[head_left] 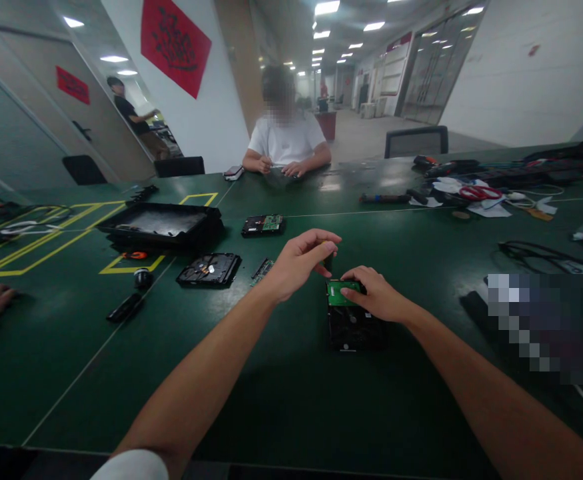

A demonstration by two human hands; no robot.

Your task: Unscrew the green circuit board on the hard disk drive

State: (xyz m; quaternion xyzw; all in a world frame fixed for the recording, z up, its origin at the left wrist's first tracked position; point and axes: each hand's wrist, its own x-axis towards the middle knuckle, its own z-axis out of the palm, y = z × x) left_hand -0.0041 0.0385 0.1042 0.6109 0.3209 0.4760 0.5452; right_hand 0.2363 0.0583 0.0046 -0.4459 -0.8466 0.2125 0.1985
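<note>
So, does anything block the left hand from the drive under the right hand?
Nothing visible blocks the left hand from the drive, though the right hand covers part of the green board, whose left side shows.

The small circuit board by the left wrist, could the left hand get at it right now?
Probably yes: the circuit board lies beside the left hand, with nothing visible between them, though that hand seems to pinch something near the right hand and might need to let go first.

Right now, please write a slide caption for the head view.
Right hand on the green board of a hard drive; left hand raised nearby.
</note>
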